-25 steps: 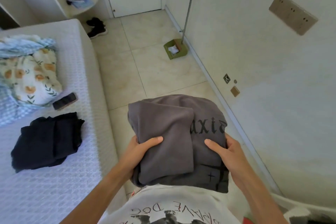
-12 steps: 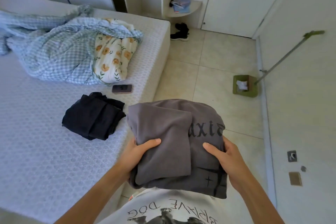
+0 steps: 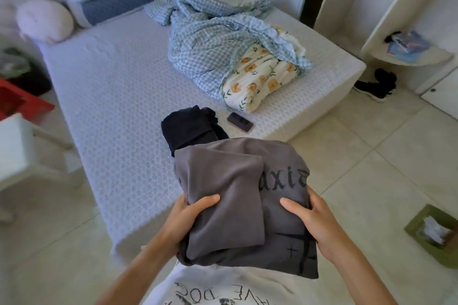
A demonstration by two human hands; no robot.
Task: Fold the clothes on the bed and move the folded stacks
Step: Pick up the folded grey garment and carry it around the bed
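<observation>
A: 2 hands are on the grey folded stack [image 3: 244, 208], low in the middle of the frame. The left hand [image 3: 184, 218] grasps its left edge, thumb lying on top and fingers hidden underneath. The right hand [image 3: 316, 220] grasps the right edge the same way.

B: So which step is this?

A: Folding looks finished for that stack; I judge it to be the carrying step. The stack is held in the air in front of the person's white shirt [image 3: 223, 287], off the bed [image 3: 111, 106].

B: And what is left on the bed?

A: 1 dark pile of clothes [image 3: 190, 129], just above the grey stack in the frame and partly hidden by it. It looks only loosely folded. A phone [image 3: 240, 122] lies just to its right, and a checked quilt [image 3: 218, 39] is bunched in the upper middle.

B: What does the next move call for?

A: Keeping both grips level so the layers do not slide, then picking a spot to put it down. I cannot tell which spot is meant.

B: Any containers?

A: A green dustpan [image 3: 436, 235] at the lower right holds something white and crumpled. A red bin [image 3: 19, 104] at the left edge shows only part of its rim; its contents are out of view. Open shelves [image 3: 406, 54] at the upper right carry a bluish folded item.
</observation>
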